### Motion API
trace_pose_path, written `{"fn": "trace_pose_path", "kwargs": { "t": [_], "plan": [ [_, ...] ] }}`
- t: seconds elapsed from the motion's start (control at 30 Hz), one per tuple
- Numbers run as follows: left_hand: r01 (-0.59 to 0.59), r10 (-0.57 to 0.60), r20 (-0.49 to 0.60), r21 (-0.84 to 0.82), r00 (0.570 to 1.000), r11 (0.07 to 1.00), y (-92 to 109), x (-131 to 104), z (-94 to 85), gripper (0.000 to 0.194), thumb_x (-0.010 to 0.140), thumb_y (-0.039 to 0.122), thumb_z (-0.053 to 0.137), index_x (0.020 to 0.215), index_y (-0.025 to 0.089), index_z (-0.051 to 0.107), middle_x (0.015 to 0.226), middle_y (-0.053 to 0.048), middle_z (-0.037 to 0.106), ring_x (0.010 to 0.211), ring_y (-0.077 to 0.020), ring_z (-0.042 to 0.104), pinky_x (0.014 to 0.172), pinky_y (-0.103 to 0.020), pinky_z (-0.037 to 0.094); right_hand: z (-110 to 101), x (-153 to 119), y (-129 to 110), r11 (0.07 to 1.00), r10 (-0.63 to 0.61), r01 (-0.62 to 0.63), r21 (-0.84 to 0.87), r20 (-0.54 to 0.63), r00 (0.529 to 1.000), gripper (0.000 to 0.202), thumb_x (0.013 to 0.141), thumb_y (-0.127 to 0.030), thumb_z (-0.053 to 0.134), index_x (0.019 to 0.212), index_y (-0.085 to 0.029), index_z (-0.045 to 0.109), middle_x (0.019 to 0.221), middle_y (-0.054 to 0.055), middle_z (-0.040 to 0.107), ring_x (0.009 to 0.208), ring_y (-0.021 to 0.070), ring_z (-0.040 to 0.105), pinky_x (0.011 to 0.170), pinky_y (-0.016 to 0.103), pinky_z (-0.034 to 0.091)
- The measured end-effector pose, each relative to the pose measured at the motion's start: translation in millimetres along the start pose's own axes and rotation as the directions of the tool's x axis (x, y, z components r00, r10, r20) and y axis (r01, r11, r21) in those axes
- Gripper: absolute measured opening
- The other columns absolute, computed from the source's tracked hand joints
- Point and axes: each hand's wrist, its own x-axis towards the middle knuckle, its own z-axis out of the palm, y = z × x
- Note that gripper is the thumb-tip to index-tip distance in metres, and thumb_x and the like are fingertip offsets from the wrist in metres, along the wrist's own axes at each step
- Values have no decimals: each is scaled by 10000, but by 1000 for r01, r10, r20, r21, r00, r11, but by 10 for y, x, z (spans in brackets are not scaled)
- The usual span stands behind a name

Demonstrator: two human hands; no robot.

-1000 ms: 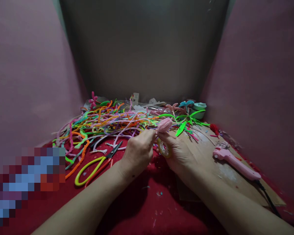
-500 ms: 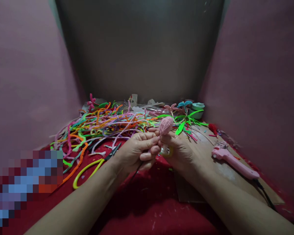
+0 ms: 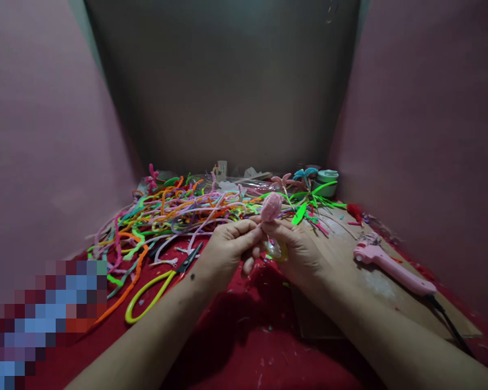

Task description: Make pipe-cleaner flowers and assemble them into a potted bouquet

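Observation:
A pink fuzzy pipe cleaner flower bud point(image 3: 272, 206) stands upright between my two hands, near the middle of the view. My left hand point(image 3: 239, 244) pinches at its base with thumb and forefinger, the lower fingers curled. From the other side, my right hand point(image 3: 295, 244) grips the same base, its thumb pointing toward the left hand. Below the right thumb shows a small, shiny white and yellow item point(image 3: 276, 249), partly hidden by that hand; its kind is unclear. Just left of my left wrist lie yellow-handled scissors point(image 3: 152, 298).
Loose coloured pipe cleaners point(image 3: 179, 211) heap across the back left of the red cloth point(image 3: 236, 346). To the right, a pink glue gun point(image 3: 394, 268) with a black cord rests on a brown board point(image 3: 374, 309). Green leaf pieces point(image 3: 300, 214) and a mint container point(image 3: 326, 183) sit behind.
The bud has turned slightly and shifted a little left with my hands. My left fingers have changed position at its base; the dark thin stem below that hand no longer shows.

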Motion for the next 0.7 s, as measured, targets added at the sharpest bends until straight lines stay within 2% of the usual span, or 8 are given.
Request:
{"fn": "trace_pose_path", "kwargs": {
  "t": [0.1,0.2,0.3,0.4,0.5,0.57,0.63,0.7],
  "plan": [
    [133,-95,153,-259,984,957,-16,6,-35,181,782,311,576,719,147,534,485,62,490,277,-5,334,298,-121,273,-9,6,-42,998,39,-46,52,130,991,122,666,-212,657,781,-174,673,690,5,645,612,128,558,614,266,445],
    [234,-123,285,-395,951,888,-72,3,-60,152,786,281,572,734,140,553,461,70,462,249,12,247,264,-103,247,-32,12,-74,995,61,-75,68,196,979,151,651,-181,649,799,-168,678,704,4,653,605,110,555,644,247,447],
    [272,-112,353,-446,929,853,-93,2,-62,135,781,271,575,749,140,565,472,72,458,245,13,207,248,-110,263,-43,9,-85,993,84,-100,67,207,975,172,649,-200,651,816,-168,679,661,0,646,587,115,552,658,255,452],
    [249,-119,325,-396,938,884,-59,11,-39,161,788,303,561,755,146,554,468,79,444,242,4,211,249,-130,285,-55,23,-55,990,89,-103,93,149,985,157,649,-203,659,802,-167,675,627,-6,634,555,111,539,615,246,447],
    [109,-90,136,-137,987,985,-40,18,4,200,810,338,516,734,154,532,513,57,481,283,-31,346,310,-170,352,-77,62,12,991,56,-67,119,92,994,96,652,-205,669,740,-168,663,606,-12,623,512,106,514,539,240,422],
    [-47,64,-75,212,995,976,-78,14,28,178,813,327,509,757,161,540,569,34,521,375,-65,452,391,-192,389,-86,81,56,991,18,-21,132,30,999,82,630,-188,688,702,-165,656,618,-13,631,526,107,520,530,235,413],
    [-169,311,-158,575,937,800,-153,7,34,133,811,292,511,826,171,563,660,1,571,521,-102,530,503,-212,412,-82,80,82,991,0,8,131,-59,998,104,599,-162,706,692,-159,660,653,-10,649,567,106,538,551,228,414],
    [-237,477,-85,783,875,575,-229,3,23,117,822,246,485,861,183,575,754,-27,603,642,-126,551,598,-230,405,-67,64,92,994,6,7,107,-122,992,128,582,-162,717,701,-154,668,655,-12,653,570,102,538,548,223,404]
  ]
}}
